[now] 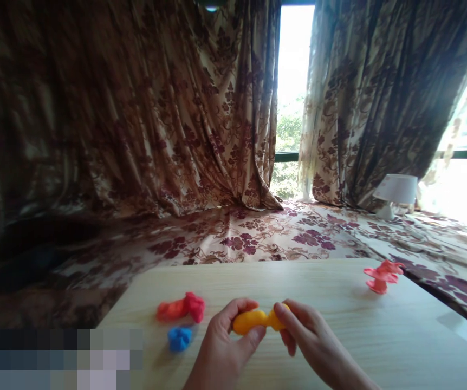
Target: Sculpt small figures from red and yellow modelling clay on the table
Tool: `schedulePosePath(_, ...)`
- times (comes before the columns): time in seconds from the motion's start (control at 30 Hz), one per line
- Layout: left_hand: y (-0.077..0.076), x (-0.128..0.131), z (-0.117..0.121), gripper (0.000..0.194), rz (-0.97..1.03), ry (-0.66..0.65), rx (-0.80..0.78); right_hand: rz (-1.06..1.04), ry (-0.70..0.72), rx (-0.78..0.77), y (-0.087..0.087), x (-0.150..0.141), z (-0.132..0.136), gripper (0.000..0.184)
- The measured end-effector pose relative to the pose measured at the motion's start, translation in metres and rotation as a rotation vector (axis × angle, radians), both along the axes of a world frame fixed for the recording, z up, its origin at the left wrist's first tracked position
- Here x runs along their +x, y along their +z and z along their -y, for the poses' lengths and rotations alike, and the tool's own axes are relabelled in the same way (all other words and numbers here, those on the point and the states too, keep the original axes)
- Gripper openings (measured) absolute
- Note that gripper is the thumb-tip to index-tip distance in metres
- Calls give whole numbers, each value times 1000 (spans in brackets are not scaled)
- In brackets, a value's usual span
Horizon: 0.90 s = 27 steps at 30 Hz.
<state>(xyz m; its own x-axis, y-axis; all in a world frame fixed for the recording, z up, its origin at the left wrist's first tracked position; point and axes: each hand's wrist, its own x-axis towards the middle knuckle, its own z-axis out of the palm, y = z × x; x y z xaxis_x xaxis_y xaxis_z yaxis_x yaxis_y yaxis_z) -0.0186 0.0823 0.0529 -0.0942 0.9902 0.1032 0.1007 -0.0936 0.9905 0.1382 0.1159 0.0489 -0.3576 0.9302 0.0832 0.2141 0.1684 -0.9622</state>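
Observation:
A lump of yellow modelling clay is held above the table between both hands. It narrows to a thin neck between a longer left part and a smaller right part. My left hand is closed around the longer part, thumb below and fingers behind. My right hand pinches the smaller end. To the left of my left hand lie a blue clay lump, an orange-red clay roll and a pinkish-red clay lump touching the roll.
A coral-pink clay figure on a stem stands near the back right corner of the pale wooden table. Behind is a flowered cloth surface with a white lamp. Patterned curtains hang around a bright window.

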Motion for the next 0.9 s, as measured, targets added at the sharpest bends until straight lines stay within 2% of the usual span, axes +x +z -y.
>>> schedulePosePath(0.13,2,2,2,17,-190,56,123,-52,-29,-80,-1,2,-4,52)
schedulePosePath(0.3,-3,-2,-3,17,-248,127,151,-109,-103,-99,-3,6,-8,53)
schedulePosePath(0.4,-5,-5,-6,20,-193,218,137,-181,-137,-112,-4,9,-10,51)
schedulePosePath(0.53,-9,-7,-12,24,-39,358,127,-376,-210,-128,-3,11,-13,45)
schedulePosePath(0.77,-14,-20,-22,37,178,461,92,-633,-300,-123,2,13,-18,32)
schedulePosePath(0.9,-16,-23,-23,40,197,425,51,-697,-279,-87,6,15,-14,27)
